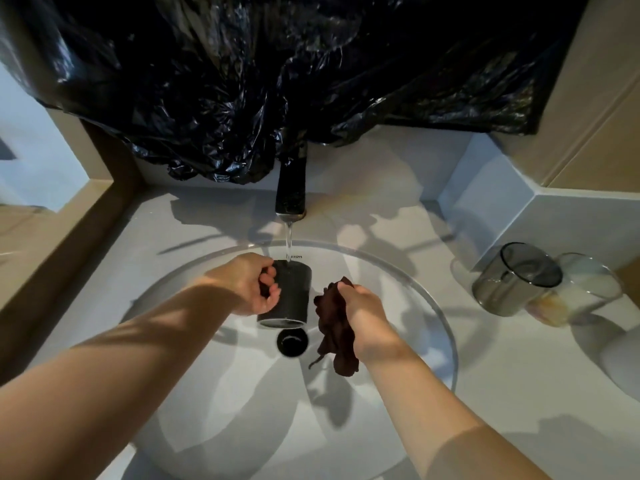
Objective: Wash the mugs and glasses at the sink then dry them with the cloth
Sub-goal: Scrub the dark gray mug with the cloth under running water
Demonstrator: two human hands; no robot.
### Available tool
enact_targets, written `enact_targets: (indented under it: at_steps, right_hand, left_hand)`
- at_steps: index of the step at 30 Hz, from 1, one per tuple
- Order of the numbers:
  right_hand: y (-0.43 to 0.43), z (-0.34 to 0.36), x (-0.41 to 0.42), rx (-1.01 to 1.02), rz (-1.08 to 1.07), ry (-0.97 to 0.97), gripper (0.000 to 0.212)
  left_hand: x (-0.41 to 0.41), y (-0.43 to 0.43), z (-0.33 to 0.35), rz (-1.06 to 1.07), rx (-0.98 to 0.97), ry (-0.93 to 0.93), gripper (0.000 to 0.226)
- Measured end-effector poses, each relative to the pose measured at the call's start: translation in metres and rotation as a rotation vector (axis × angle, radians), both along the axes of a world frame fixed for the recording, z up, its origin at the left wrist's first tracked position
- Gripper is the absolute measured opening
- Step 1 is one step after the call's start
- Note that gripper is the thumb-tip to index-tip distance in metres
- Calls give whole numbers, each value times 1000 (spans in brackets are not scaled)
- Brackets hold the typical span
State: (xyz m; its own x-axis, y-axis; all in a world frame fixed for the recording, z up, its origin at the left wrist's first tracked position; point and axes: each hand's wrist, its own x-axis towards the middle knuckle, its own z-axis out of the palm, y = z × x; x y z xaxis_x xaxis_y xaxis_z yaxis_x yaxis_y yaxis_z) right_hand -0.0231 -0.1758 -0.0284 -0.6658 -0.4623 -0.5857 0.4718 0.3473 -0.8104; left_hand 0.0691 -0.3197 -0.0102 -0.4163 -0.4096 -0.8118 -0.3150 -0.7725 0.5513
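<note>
While water runs, left hand [250, 285] grips mug [287, 295].

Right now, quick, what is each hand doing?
Left hand: closed on the black mug's handle, under the running tap.
Right hand: closed around the dark cloth.

Mug [289, 294] under tap [291, 188], over drain [292, 342] (2 glasses [517, 278] right).

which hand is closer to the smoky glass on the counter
Right. The right hand, gripping the dark cloth over the basin, lies nearer the smoky glass on the right counter. The left hand holds the black mug under the tap, farther away.
</note>
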Motion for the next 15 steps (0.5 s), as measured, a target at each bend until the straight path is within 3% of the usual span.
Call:
enact_targets:
  at_steps: [3,7,12,15]
  right_hand:
    - [8,0,-3,-24,5,4,27]
    - [17,-3,-6,-40,-15,0,27]
    - [25,-2,-5,-67,2,-51,23]
    - [26,-5,-6,-62,20,-57,23]
  left_hand:
    - [-2,1,-3,69,111,75,34]
    - [-10,10,-2,-114,56,101,37]
    - [-13,14,16,-539,-314,-63,38]
    - [-13,23,25,-748,-626,-273,32]
